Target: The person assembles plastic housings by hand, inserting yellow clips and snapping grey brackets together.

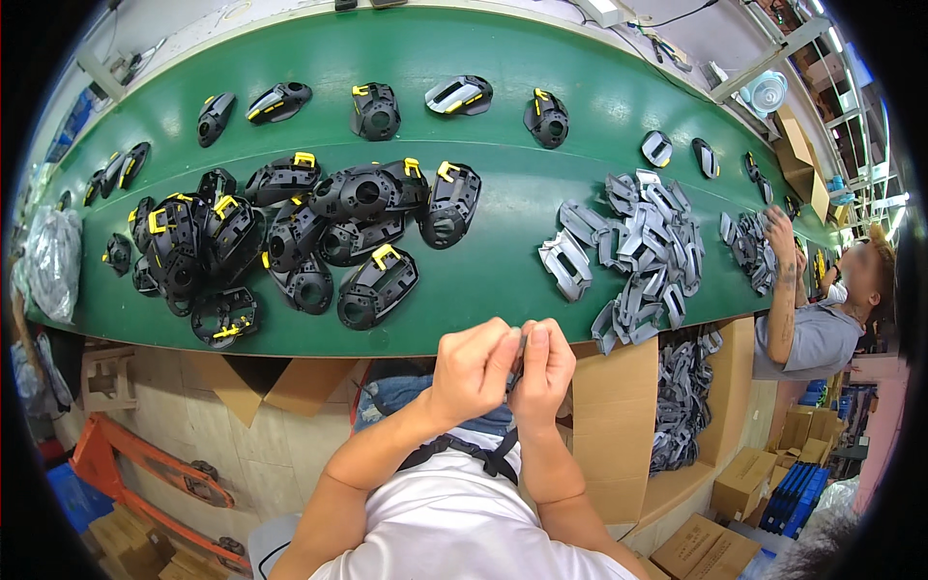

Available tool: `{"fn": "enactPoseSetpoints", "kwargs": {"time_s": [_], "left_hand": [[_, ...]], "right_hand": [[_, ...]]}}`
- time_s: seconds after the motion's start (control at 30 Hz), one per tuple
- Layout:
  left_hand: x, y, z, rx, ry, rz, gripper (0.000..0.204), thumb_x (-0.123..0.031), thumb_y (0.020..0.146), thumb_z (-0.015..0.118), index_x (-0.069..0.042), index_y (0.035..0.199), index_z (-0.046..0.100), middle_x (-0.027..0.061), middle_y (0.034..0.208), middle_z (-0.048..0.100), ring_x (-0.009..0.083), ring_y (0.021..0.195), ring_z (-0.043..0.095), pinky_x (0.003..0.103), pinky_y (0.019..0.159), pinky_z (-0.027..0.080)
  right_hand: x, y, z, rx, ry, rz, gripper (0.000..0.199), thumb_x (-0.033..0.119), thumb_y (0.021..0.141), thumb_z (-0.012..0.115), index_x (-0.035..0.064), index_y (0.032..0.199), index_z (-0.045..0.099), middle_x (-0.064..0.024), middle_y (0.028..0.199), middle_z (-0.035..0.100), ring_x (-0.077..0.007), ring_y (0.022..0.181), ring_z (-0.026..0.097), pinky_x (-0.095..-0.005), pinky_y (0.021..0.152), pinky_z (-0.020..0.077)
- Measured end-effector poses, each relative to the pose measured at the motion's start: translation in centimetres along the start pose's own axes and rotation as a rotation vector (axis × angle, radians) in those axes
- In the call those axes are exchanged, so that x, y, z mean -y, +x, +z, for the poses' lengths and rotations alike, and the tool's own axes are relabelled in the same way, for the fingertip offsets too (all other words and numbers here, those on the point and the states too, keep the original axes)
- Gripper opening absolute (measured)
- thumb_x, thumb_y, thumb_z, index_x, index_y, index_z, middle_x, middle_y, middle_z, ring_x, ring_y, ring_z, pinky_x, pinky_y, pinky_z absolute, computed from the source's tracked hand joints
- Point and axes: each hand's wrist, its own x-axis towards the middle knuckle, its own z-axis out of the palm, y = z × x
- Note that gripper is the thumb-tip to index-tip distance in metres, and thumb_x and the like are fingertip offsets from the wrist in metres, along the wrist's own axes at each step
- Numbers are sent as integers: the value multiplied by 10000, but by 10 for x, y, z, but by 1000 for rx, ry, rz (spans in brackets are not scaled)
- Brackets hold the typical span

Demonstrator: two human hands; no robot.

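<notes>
My left hand (474, 375) and my right hand (541, 372) are closed close together at the table's near edge, thumbs up. Between their fingertips they pinch a small dark grey plastic piece (518, 360); the fingers hide most of it. To the left on the green table (503, 290) lies a heap of black plastic shells (367, 193) with yellow clips. Beyond my right hand is a pile of grey slotted plastic covers (648, 237), some lying loose at its edge.
Assembled black and grey shells (459, 95) sit spaced along the far strip. An open cardboard box (619, 425) of grey covers stands below the table at right. A co-worker (812, 319) works further right. An orange pallet jack (145, 464) stands at lower left.
</notes>
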Motion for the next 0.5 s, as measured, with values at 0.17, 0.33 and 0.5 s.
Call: {"fn": "enactPoseSetpoints", "kwargs": {"time_s": [0.17,0.33,0.5], "left_hand": [[-1,4,0,37,-26,-141,209,-40,895,519,1,690,498,109,557,493,227,437,472,325,427,369],[0,4,1,44,18,-79,207,-45,888,520,-2,687,504,103,551,490,246,436,477,332,418,368],[9,-1,-4,43,69,88,196,-26,871,519,1,677,506,105,555,477,246,439,478,331,415,365]], "right_hand": [[-1,4,0,21,71,-37,315,181,990,438,37,710,420,16,624,408,-41,543,337,-210,472,285],[0,2,-4,22,13,-20,309,177,989,441,33,716,423,18,621,405,-45,549,340,-215,480,290],[3,2,3,11,1,-12,308,164,988,437,34,709,426,20,614,407,-45,543,342,-221,476,292]]}}
